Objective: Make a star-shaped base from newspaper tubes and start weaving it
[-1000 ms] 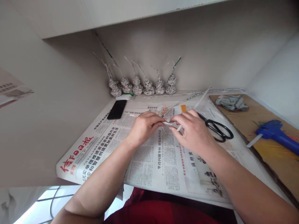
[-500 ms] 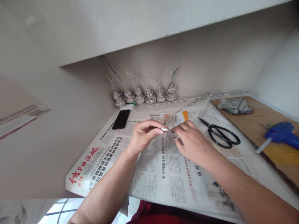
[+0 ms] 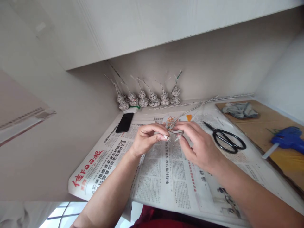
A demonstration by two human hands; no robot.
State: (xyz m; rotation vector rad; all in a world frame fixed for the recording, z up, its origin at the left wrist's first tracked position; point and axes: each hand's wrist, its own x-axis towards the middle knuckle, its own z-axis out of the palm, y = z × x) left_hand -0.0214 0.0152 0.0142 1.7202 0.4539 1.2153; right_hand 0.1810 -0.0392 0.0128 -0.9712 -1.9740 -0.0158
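My left hand (image 3: 149, 137) pinches a small bundle of thin rolled-paper straws (image 3: 167, 137) between thumb and fingertips, with a white end poking out. Just to its right, my right hand (image 3: 197, 142) is curled around a bent paper straw (image 3: 177, 132), its thumb a little apart from the fingers. A pale straw end shows near the right thumb. One long newsprint straw (image 3: 188, 111) runs from the hands toward the back right. The crossing of the straws is partly hidden by my fingers.
Newspaper (image 3: 152, 177) covers the table. Several gourd-shaped woven paper pieces (image 3: 154, 99) line the back wall, near a black phone (image 3: 124, 122). On the right lie black scissors (image 3: 228, 139), a crumpled cloth (image 3: 241, 110) and a blue glue gun (image 3: 287, 137) on cardboard (image 3: 258, 126).
My right hand has opened somewhat and turned, its fingers reaching closer to the left fingertips. The pale straw that slanted up behind it has swung out of sight. My left hand keeps its pinch.
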